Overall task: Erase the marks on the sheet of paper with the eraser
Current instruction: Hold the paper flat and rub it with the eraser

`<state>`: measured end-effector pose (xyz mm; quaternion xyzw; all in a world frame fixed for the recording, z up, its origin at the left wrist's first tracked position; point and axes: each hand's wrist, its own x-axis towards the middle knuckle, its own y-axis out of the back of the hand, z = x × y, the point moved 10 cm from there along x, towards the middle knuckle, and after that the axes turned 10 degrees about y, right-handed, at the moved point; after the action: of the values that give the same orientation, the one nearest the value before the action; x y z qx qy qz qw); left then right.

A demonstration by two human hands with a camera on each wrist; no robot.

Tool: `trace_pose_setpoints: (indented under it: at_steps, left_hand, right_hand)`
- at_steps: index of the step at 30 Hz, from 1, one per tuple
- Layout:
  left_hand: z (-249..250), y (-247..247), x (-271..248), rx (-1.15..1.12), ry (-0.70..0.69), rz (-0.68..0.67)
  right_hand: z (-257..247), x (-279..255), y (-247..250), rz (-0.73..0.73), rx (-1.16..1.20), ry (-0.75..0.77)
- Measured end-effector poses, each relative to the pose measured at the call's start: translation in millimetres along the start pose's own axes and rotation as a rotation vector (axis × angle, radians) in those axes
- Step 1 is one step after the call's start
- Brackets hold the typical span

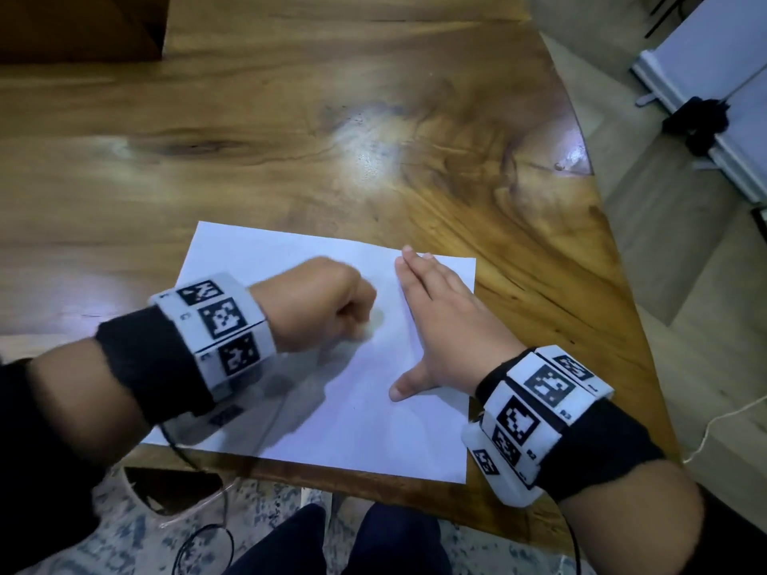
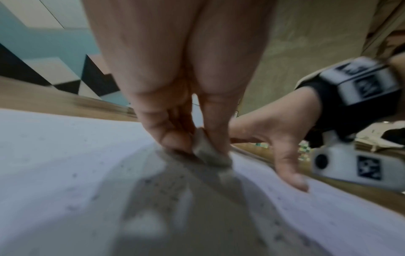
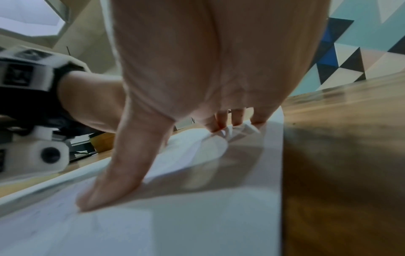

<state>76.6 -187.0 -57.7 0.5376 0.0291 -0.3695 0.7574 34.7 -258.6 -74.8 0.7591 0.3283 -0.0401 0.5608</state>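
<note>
A white sheet of paper (image 1: 352,425) lies on the wooden table near its front edge. My left hand (image 1: 328,305) is curled over the sheet's middle and pinches a small grey-white eraser (image 2: 210,154) between thumb and fingers, its tip down on the paper (image 2: 65,173). The hand looks blurred in the head view, and the eraser is hidden there. My right hand (image 1: 440,325) lies flat on the right part of the sheet, fingers straight and thumb spread. In the right wrist view its thumb (image 3: 114,187) and fingertips (image 3: 237,119) press the paper (image 3: 175,225). Small dark crumbs dot the sheet.
The wooden table (image 1: 290,139) stretches far and left of the sheet; its curved right edge (image 1: 622,259) lies close to my right wrist. White furniture (image 1: 726,97) stands on the floor at the right. A cable (image 1: 199,545) hangs below the front edge.
</note>
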Motion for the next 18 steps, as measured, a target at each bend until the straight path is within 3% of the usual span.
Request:
trace_pose_setpoints:
  at_steps: [2,6,8,11,13,18]
  left_hand:
    - [-2,-2,2,0.005,0.012,-0.057]
    - [1,37,26,-0.015,0.058,0.212]
    - [6,25,20,-0.039,0.026,0.156]
    - [9,-11,-5,0.015,-0.062,-0.056]
    - [8,-13,-5,0.020,-0.060,-0.078]
    - [8,32,22,-0.030,0.031,0.266]
  right_hand:
    - [0,0,0,-0.001,-0.005,0.002]
    - [-1,-1,1,-0.004,-0.017,-0.002]
    - [0,0,1,-0.004,-0.021,-0.002]
    - [0,-1,0,-0.006,-0.005,-0.006]
    - [0,-1,0,-0.009,0.003,-0.005]
    - [0,-1,0,-0.004,-0.011,-0.007]
